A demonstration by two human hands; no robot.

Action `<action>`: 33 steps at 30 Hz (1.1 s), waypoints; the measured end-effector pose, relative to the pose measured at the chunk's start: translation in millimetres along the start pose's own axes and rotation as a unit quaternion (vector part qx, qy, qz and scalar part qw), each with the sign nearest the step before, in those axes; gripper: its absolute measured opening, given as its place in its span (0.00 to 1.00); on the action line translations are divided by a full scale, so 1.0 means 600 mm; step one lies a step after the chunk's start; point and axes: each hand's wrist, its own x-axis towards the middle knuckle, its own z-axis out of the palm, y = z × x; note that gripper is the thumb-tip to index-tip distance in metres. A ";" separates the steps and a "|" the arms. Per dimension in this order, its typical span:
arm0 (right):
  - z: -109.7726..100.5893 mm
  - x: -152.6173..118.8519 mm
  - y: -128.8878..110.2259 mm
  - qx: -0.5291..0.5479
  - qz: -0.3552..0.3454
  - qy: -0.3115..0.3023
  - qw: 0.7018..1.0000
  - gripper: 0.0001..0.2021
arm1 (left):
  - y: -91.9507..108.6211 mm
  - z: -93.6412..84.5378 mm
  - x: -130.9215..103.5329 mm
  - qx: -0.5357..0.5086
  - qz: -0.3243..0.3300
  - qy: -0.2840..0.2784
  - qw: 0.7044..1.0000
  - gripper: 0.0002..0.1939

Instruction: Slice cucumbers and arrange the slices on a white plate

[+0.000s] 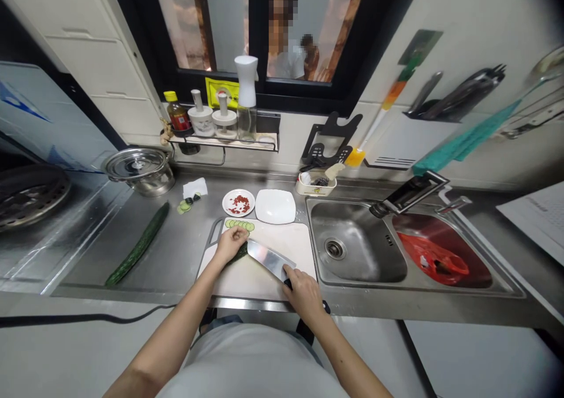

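Observation:
My right hand (303, 292) is closed round the dark handle of a cleaver (271, 259), its broad blade pointing up and left over the white cutting board (264, 283). Just left of the blade tip, the fingers of my left hand (233, 243) are bent together above a piece of dark green cucumber (240, 253); what they pinch is too small to make out. Pale cucumber slices (239, 225) lie in an overlapping row at the board's top left. Behind the board are a round plate with red chopped bits (238, 203) and a white square plate (275, 206).
A whole cucumber (138, 245) lies left of the board, near a lidded steel pot (143, 171) and some scraps (185, 205). The double sink (359, 248), with a black faucet (408, 195) and red bag (434, 260), is at right. A seasoning shelf (229, 141) hangs behind.

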 end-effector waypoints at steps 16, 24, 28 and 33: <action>0.005 -0.006 0.029 0.074 0.058 0.016 0.995 0.24 | -0.006 0.027 0.087 0.156 0.033 -0.102 0.982 0.14; 0.007 -0.010 0.031 0.094 0.074 0.009 0.993 0.22 | 0.003 0.032 0.108 0.260 0.085 -0.134 0.953 0.19; 0.012 -0.012 0.033 0.102 0.070 0.019 0.992 0.22 | -0.006 0.031 0.106 0.280 0.095 -0.111 0.949 0.18; 0.016 -0.011 0.034 0.111 0.061 0.024 0.992 0.21 | -0.009 0.028 0.098 0.326 0.083 -0.119 0.934 0.13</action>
